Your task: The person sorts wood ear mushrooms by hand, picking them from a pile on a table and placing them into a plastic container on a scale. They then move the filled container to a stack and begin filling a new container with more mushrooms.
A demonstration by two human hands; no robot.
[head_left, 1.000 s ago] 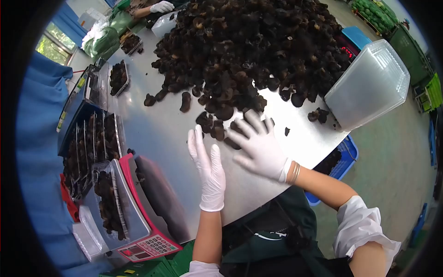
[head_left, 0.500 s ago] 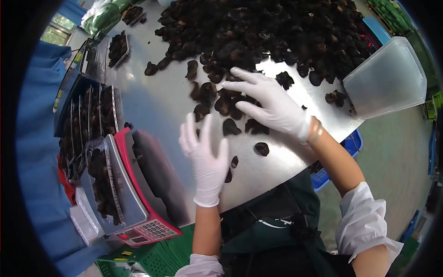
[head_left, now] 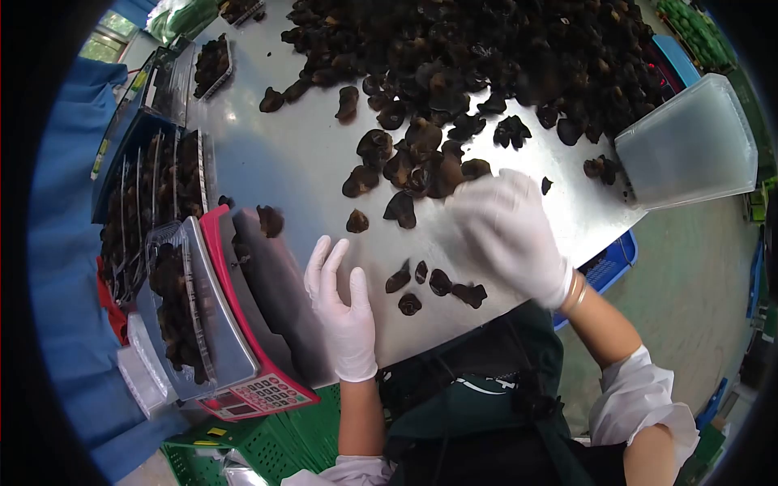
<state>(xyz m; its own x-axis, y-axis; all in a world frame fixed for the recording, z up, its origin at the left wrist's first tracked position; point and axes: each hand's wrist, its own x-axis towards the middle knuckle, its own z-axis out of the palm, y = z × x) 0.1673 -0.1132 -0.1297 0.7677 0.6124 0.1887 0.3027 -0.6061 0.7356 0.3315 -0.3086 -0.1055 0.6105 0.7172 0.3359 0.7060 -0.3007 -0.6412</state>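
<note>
My white-gloved left hand [head_left: 347, 320] hovers over the metal table beside the scale, fingers spread and nothing in them. My right hand [head_left: 515, 235], gloved too, is smeared by motion, so its fingers and anything in them cannot be made out. Between the hands is a loose cluster of dark wood ear mushrooms [head_left: 421, 166]. Nearer the front edge are several smaller wood ear pieces [head_left: 440, 282]. One wood ear piece [head_left: 270, 220] lies by the scale's upper corner. A large heap of wood ears [head_left: 486, 49] covers the far side of the table.
On the left, a pink-framed scale [head_left: 235, 324] carries a clear tray of wood ears [head_left: 180, 316]. Filled trays [head_left: 154, 211] stand in a row behind it. A translucent bin [head_left: 689, 146] is at the right corner, a blue basket [head_left: 620, 257] below it. Green crates [head_left: 267, 445] sit below the scale.
My right hand has drawn back from the cluster toward the front right. My left hand has moved slightly down and left. Several small pieces now lie near the front edge, one beside the scale.
</note>
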